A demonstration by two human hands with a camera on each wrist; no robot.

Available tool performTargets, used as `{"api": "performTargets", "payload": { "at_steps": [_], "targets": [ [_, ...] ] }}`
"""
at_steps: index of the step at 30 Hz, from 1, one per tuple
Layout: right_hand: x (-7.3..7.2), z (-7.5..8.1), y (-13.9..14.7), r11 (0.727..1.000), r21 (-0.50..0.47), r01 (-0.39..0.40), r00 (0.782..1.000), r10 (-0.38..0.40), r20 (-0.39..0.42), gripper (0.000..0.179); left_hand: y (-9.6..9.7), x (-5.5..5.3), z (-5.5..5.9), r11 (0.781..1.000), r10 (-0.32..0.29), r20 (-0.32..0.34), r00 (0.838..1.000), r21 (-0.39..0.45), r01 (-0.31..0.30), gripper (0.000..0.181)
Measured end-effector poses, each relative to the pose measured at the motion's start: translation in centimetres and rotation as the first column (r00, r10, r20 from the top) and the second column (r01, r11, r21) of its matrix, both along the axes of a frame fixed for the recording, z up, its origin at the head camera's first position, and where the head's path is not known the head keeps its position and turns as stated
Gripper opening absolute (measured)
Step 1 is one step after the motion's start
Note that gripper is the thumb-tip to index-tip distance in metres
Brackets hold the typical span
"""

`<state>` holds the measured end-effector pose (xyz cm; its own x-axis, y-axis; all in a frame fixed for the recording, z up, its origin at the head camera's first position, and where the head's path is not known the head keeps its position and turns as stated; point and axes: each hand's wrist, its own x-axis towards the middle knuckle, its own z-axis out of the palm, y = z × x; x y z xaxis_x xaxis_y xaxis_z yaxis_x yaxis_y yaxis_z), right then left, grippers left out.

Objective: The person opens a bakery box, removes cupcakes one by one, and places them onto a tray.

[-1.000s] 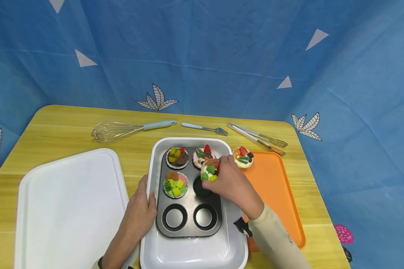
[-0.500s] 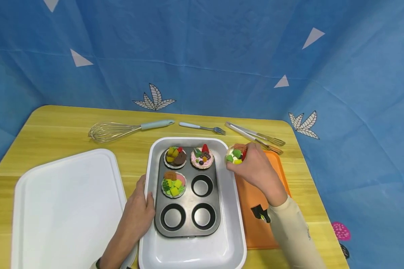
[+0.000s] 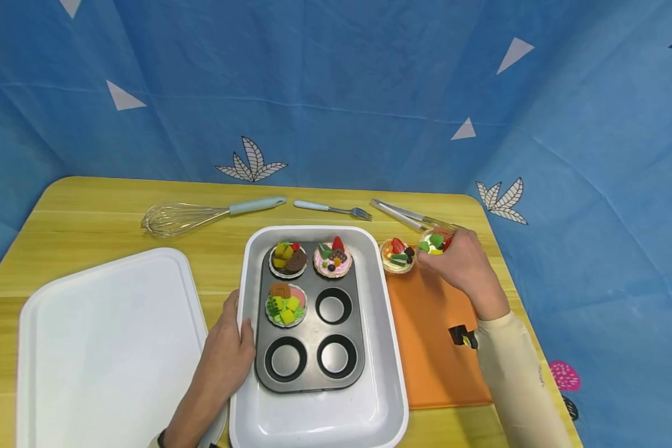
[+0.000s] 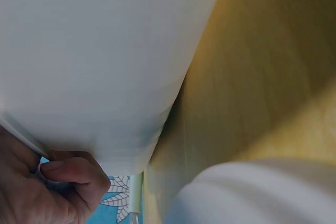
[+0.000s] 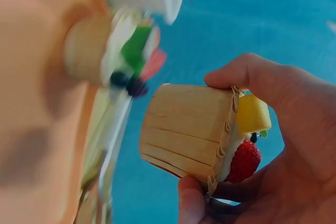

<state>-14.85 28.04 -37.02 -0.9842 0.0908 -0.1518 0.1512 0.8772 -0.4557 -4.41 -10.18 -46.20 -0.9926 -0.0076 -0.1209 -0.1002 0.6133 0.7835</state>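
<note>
Over the far end of the orange tray [image 3: 425,367], my right hand [image 3: 470,270] pinches a fruit-topped cupcake [image 5: 184,129] by its rim, thumb and fingers on opposite sides. Green, yellow and red toppings show on it. Just left of it another fruit cupcake [image 3: 397,256] sits on the tray's far corner. My left hand [image 3: 229,348] grips the left rim of a deep white pan [image 3: 319,426]; its fingers curl over the edge in the left wrist view. Inside that pan lies a grey muffin tin [image 3: 312,333]. Three cupcakes fill its far-left, far-right and middle-left cups; the other cups are bare.
A flat white tray [image 3: 112,348] lies at the left, beside my left forearm. Along the table's back are a whisk [image 3: 201,214], a small fork [image 3: 333,210] and metal tongs [image 3: 403,214]. A blue patterned cloth [image 3: 313,93] hangs behind the table.
My right hand has carried the cupcake from above the muffin tin's middle-right cup rightward to the orange tray's far end. My left hand keeps its grip on the white pan.
</note>
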Motion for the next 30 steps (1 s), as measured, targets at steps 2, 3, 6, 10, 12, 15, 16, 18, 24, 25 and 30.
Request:
{"api": "performTargets", "payload": {
  "at_steps": [2,3,6,10,12,15,16,18,24,25,30],
  "targets": [
    [-0.3,-0.3,0.9,0.999,0.014,0.029,0.999,-0.029,0.014,0.046,0.0,0.0,0.1,1.0,-0.001,0.007,1.0,-0.001,0.001,0.056],
    [-0.5,-0.5,1.3,0.999,0.02,0.044,0.999,-0.045,0.021,0.047,0.0,0.0,0.1,1.0,-0.001,0.008,1.0,-0.001,0.001,0.056],
    [-0.9,-1.4,2.3,0.996,0.042,0.073,0.997,-0.074,0.017,0.047,0.0,0.0,0.0,1.0,-0.001,0.007,1.0,-0.001,0.001,0.056],
    [-1.5,-2.7,3.4,0.995,0.045,0.091,0.996,-0.091,-0.003,0.038,0.0,0.1,-0.1,1.0,0.004,-0.006,1.0,0.0,-0.004,0.055],
    [-1.8,-3.3,3.7,0.995,0.041,0.094,0.996,-0.094,-0.006,0.036,0.1,0.1,-0.1,1.0,0.008,-0.012,1.0,0.003,-0.008,0.054],
    [-2.1,-4.1,4.3,0.995,0.042,0.095,0.995,-0.095,-0.012,0.036,0.1,0.1,-0.1,1.0,0.009,-0.017,1.0,0.014,-0.008,0.054],
    [-2.1,-4.4,4.4,0.995,0.042,0.093,0.996,-0.092,-0.018,0.036,0.1,0.1,-0.1,1.0,0.008,-0.017,1.0,0.016,-0.008,0.054],
    [-2.2,-4.9,4.8,0.996,0.044,0.084,0.996,-0.083,-0.031,0.034,0.1,0.0,0.0,1.0,0.003,-0.014,1.0,0.019,-0.003,0.054],
    [-2.5,-6.3,5.5,0.996,0.041,0.082,0.997,-0.081,-0.011,0.033,0.1,0.0,0.1,1.0,0.002,-0.002,1.0,0.019,-0.002,0.053],
    [-2.6,-6.5,5.5,0.995,0.042,0.091,0.996,-0.091,0.001,0.035,0.1,0.0,0.1,1.0,0.002,-0.003,1.0,0.02,-0.002,0.053],
    [-2.6,-6.8,5.3,0.989,0.054,0.138,0.988,-0.141,0.056,0.056,0.1,0.0,0.1,1.0,0.006,-0.005,1.0,0.021,-0.006,0.053]
  ]
}}
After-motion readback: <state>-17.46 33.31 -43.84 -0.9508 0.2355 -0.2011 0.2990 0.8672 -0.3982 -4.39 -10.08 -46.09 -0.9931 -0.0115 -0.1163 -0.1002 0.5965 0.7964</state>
